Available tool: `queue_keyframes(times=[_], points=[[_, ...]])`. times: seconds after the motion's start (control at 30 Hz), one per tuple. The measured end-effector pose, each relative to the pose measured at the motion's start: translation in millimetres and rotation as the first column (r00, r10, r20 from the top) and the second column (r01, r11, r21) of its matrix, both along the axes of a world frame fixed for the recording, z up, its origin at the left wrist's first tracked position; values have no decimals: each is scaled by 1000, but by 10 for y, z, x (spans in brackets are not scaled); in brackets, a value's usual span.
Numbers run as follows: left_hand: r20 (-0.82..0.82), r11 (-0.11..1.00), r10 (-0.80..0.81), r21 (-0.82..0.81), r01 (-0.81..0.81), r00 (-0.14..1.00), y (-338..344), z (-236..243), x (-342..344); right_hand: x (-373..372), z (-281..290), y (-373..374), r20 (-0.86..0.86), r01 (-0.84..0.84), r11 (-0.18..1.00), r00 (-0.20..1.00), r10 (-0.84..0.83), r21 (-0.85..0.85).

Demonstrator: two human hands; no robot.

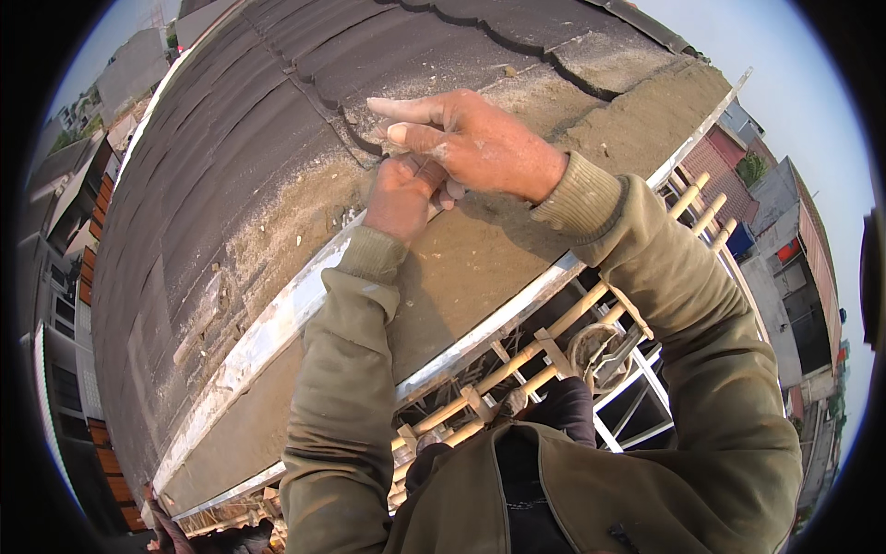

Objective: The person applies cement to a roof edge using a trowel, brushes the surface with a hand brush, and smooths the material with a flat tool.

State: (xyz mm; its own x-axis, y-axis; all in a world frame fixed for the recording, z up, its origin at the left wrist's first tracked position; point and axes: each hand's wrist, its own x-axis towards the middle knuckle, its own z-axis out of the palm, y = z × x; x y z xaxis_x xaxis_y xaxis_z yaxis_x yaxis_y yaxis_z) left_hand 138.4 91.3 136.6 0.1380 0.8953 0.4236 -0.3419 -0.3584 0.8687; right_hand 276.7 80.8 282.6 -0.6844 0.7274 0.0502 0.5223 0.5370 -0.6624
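Note:
Both my hands meet over the roof edge, in the upper middle of the head view. My right hand [480,143] is held above the left, its index finger and thumb stretched out to the left and apart. Its other fingers curl down close to my left hand [401,196], which looks closed near the upper end of a long white-smeared board [281,319]. Its fingertips are partly hidden, and anything inside them cannot be made out. Beside the board lies a smooth band of grey-brown mortar [443,286]; rougher mortar [300,212] crusts the tiles to the left.
Dark roof tiles [203,157] slope away to the left. A white-edged board [498,319] borders the mortar on my side. Below it stand bamboo scaffold poles [489,379], a mortar-stained round container [591,346] and a white metal frame [637,406]. Neighbouring houses lie far below.

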Motion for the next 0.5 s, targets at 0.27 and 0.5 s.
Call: queue_keyframes(times=[0.27,0.5], points=[[-118,981,123,164,-103,985,84,-1,-8,-133,-201,254,-318,176,925,946,-64,338],[-471,786,616,422,-452,631,15,-65,3,536,131,444,46,73,625,984,-172,777]])
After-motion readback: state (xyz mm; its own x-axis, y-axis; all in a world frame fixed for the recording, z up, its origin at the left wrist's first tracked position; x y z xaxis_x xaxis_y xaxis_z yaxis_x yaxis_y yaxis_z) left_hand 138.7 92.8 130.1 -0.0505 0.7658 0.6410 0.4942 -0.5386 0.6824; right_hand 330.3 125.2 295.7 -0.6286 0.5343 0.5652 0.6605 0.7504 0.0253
